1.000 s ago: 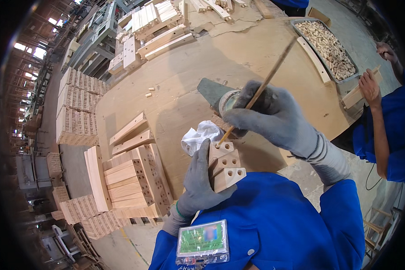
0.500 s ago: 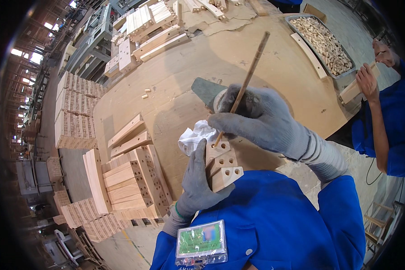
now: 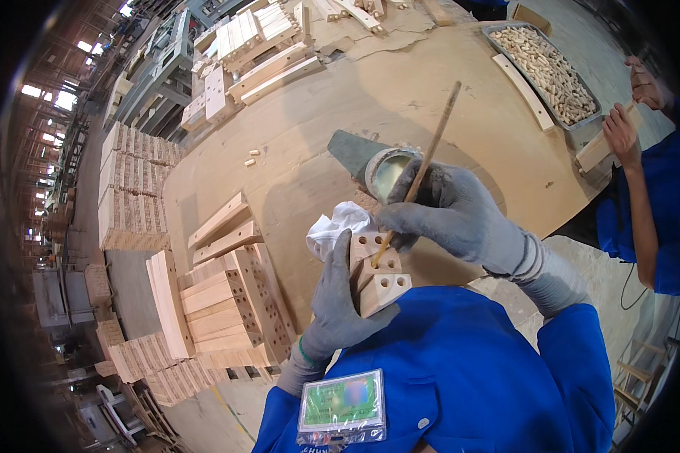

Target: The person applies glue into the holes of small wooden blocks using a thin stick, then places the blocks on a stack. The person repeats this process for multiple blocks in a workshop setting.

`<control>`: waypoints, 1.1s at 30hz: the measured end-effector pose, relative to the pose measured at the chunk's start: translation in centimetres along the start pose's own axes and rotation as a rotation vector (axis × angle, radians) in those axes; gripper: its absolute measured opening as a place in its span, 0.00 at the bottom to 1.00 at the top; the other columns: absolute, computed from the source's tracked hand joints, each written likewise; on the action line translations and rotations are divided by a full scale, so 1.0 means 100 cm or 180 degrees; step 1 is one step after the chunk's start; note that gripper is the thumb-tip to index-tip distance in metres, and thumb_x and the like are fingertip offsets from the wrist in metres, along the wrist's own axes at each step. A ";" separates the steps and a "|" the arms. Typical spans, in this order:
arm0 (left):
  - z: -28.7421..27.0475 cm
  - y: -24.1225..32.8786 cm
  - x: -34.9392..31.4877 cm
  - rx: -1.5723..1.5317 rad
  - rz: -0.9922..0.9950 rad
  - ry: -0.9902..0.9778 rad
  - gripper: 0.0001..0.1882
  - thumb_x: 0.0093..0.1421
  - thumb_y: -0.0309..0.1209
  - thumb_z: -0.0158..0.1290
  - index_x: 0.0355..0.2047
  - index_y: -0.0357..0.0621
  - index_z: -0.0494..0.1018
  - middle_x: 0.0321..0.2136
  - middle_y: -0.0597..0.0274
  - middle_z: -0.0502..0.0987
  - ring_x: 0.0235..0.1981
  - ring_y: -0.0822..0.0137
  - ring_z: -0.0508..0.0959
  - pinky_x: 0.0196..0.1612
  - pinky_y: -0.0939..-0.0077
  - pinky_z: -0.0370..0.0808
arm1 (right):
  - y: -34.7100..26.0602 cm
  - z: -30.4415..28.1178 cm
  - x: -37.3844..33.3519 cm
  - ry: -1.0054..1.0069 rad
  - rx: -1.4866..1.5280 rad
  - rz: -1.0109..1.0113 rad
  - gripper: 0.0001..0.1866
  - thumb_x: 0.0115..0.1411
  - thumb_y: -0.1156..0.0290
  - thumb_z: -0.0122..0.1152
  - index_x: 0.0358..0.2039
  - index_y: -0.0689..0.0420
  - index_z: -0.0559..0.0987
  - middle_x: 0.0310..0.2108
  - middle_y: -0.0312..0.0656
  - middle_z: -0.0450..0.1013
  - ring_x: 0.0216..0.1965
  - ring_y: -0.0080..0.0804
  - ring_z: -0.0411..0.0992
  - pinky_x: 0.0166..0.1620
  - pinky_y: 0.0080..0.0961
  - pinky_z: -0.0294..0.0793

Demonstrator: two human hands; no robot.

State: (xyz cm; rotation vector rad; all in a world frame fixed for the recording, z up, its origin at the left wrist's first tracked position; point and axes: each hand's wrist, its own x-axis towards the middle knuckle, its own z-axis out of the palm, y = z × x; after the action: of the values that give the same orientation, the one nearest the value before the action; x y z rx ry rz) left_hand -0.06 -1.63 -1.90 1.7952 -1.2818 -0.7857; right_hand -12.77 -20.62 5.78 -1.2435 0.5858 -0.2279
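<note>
My left hand (image 3: 338,302), in a grey glove, grips a stack of short wooden blocks with round holes (image 3: 378,275) against my chest. My right hand (image 3: 453,211), also gloved, holds a thin wooden stick (image 3: 431,155) whose lower tip sits in a hole of the upper block. Just beyond the blocks stands a small round tin of pale glue (image 3: 389,170) on a dark mat. A crumpled white cloth (image 3: 334,226) lies beside my left hand's fingers.
A large round wooden table (image 3: 310,143) carries drilled wooden blocks (image 3: 234,302) at its near left and planks at the far side. A grey tray of wooden dowels (image 3: 548,68) stands far right. Another person in blue (image 3: 642,204) handles a wood piece at the right. Stacked lumber fills the floor on the left.
My right hand has shifted slightly toward me, and the stick's tip has moved from the upper block edge down into a hole. The left hand keeps its grip on the blocks.
</note>
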 end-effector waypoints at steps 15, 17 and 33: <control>0.006 -0.010 0.001 -0.0103 -0.0048 -0.0055 0.61 0.37 0.34 0.69 0.65 0.28 0.42 0.55 0.38 0.64 0.57 0.46 0.68 0.59 0.59 0.64 | 0.003 -0.009 -0.002 -0.0328 -0.0626 -0.1027 0.12 0.55 0.67 0.64 0.34 0.61 0.75 0.23 0.38 0.71 0.26 0.21 0.69 0.30 0.22 0.71; 0.003 -0.005 0.003 0.0020 -0.0175 -0.0187 0.61 0.38 0.34 0.69 0.65 0.28 0.42 0.54 0.38 0.64 0.57 0.46 0.68 0.59 0.59 0.65 | -0.007 -0.009 -0.005 -0.0288 -0.0331 -0.0471 0.10 0.54 0.76 0.66 0.35 0.62 0.75 0.27 0.37 0.73 0.30 0.21 0.72 0.35 0.20 0.72; 0.000 -0.012 0.003 0.0069 -0.0040 0.0153 0.62 0.36 0.34 0.70 0.65 0.27 0.43 0.55 0.39 0.65 0.55 0.49 0.71 0.56 0.62 0.69 | 0.096 -0.057 0.004 0.1131 0.0058 -0.1142 0.09 0.56 0.74 0.66 0.36 0.63 0.78 0.33 0.38 0.77 0.35 0.21 0.73 0.41 0.18 0.73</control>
State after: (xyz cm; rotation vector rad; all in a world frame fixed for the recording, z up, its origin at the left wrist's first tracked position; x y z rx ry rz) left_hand 0.60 -1.72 -2.92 1.8302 -1.2534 -0.7336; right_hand -16.88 -22.42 -4.47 -1.2945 0.6585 -0.7646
